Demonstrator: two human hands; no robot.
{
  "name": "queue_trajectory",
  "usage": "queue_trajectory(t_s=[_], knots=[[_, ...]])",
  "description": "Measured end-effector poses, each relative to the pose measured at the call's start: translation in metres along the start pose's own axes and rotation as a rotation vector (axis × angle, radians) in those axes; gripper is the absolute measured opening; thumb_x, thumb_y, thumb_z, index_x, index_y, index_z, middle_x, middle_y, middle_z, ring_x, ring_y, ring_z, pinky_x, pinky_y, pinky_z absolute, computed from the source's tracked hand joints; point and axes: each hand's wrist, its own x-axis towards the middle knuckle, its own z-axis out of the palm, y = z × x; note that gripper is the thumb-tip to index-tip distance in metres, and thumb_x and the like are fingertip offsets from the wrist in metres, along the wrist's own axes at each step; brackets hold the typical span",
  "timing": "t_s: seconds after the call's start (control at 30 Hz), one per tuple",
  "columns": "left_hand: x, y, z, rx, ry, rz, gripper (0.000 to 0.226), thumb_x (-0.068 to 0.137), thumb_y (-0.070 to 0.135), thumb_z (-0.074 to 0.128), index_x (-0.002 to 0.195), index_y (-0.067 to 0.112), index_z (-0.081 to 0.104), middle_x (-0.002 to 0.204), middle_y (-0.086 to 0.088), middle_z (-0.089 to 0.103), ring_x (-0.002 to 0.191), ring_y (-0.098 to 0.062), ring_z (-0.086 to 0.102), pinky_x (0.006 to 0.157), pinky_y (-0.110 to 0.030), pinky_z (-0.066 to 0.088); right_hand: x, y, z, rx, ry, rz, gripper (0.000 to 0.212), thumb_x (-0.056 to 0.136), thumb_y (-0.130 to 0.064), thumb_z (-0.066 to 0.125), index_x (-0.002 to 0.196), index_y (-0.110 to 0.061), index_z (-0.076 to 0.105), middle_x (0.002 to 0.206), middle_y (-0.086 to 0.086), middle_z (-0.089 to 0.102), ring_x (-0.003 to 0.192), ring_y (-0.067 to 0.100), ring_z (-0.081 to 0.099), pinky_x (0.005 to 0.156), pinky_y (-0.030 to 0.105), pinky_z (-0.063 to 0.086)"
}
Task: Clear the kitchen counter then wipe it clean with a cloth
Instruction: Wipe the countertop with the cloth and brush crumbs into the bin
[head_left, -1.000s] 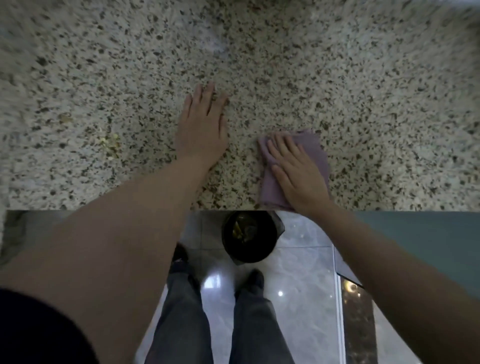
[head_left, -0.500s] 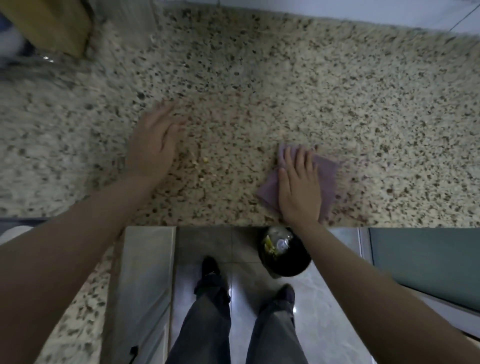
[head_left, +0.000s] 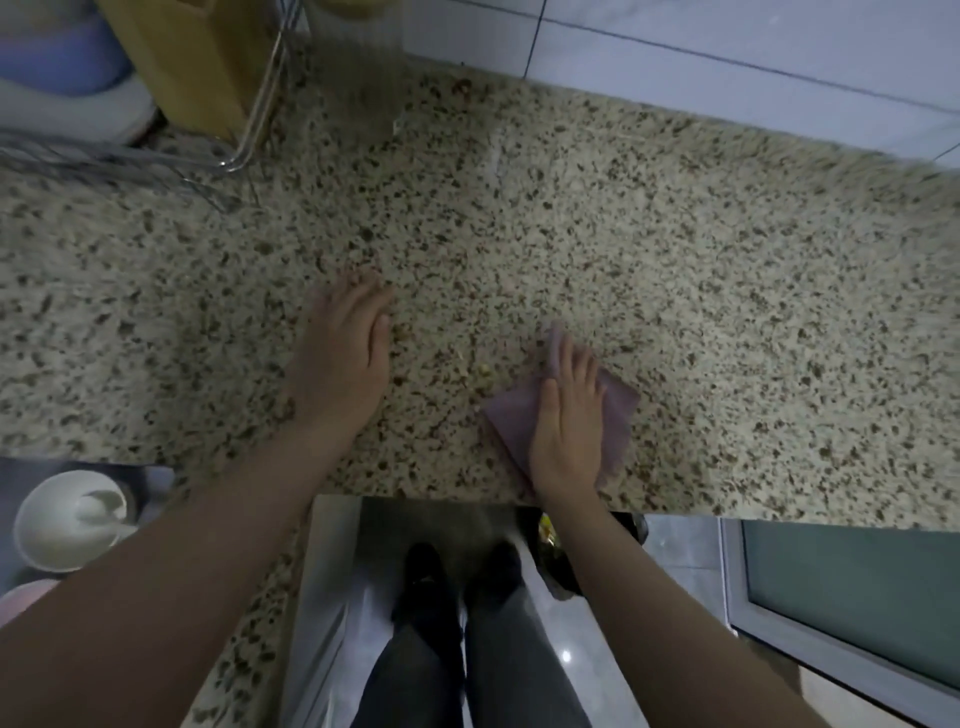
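The right hand lies flat, fingers straight and together, pressing a purple cloth onto the speckled bench near its front edge. At nine o'clock from it, the left hand rests palm down on the bare stone, fingers straight and close together, holding nothing. Between the hands, a few pale crumbs lie just beside the cloth's left corner. At eleven o'clock, far back, stand a wooden block and a wire rack. At eight o'clock, below the bench edge, sits a white bowl.
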Motion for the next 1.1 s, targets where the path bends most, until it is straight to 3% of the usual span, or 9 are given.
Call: queue_trajectory(t_s=[0.23,0.37,0.53,0.67,0.87,0.97,1.1], knots=[[0.026,0.016,0.005,0.015,-0.065,0.073,0.042,0.106,0.028,0.034,0.142,0.016,0.051,0.155,-0.003,0.041,0.150,-0.022,0.023,0.125,-0.039,0.010,0.131,0.024,-0.042,-0.205,0.042,-0.112,0.051,0.107,-0.026,0.009,0.158,-0.027,0.011,0.165,0.002,0.013,0.153,0.021,0.007,0.124,0.039,0.006],[0.055,0.014,0.012,0.032,-0.132,0.109,0.047,0.106,0.038,0.030,0.149,0.021,0.042,0.161,0.005,0.029,0.153,-0.016,0.013,0.125,-0.036,0.007,0.224,0.023,-0.051,-0.280,-0.010,-0.202,0.050,0.108,-0.032,0.010,0.158,-0.026,0.016,0.165,0.005,0.017,0.152,0.025,0.011,0.122,0.042,0.009],[0.072,0.021,0.018,0.012,-0.099,0.099,0.045,0.106,0.034,0.033,0.147,0.019,0.045,0.158,0.003,0.035,0.151,-0.017,0.019,0.125,-0.036,0.010,0.168,0.026,-0.034,-0.447,-0.035,-0.370,0.053,0.108,-0.033,0.008,0.158,-0.022,-0.001,0.165,0.010,0.010,0.153,0.031,0.005,0.124,0.047,0.014],[0.088,0.039,0.028,0.040,-0.140,0.111,0.045,0.106,0.031,0.035,0.148,0.018,0.043,0.159,-0.001,0.033,0.151,-0.021,0.018,0.124,-0.032,0.002,0.103,0.032,-0.017,-0.421,-0.063,-0.344,0.053,0.108,-0.042,0.010,0.158,-0.030,-0.002,0.167,0.004,0.000,0.153,0.018,-0.010,0.125,0.036,0.001],[0.123,0.049,0.040,0.163,-0.163,0.094,0.046,0.103,0.026,0.043,0.148,0.019,0.043,0.160,-0.003,0.031,0.151,-0.024,0.021,0.122,-0.034,0.008,0.186,0.023,-0.033,-0.452,-0.103,-0.412,0.056,0.107,-0.043,0.012,0.158,-0.021,0.011,0.166,-0.002,0.004,0.153,0.014,-0.002,0.125,0.034,0.005],[0.125,0.050,0.043,0.186,-0.151,0.103,0.044,0.101,0.019,0.045,0.145,0.018,0.049,0.157,-0.004,0.038,0.149,-0.026,0.026,0.124,-0.037,0.017,0.247,0.015,-0.038,-0.471,-0.081,-0.487,0.056,0.107,-0.040,0.017,0.157,-0.014,0.019,0.165,0.003,0.013,0.153,0.018,0.008,0.125,0.034,0.008],[0.124,0.055,0.051,0.233,-0.134,0.089,0.045,0.100,0.016,0.045,0.145,0.013,0.049,0.156,-0.009,0.037,0.147,-0.031,0.028,0.124,-0.042,0.017,0.306,-0.007,-0.034,-0.555,-0.043,-0.592,0.054,0.107,-0.038,0.022,0.153,-0.011,0.032,0.162,0.009,0.026,0.151,0.027,0.019,0.124,0.041,0.013]])
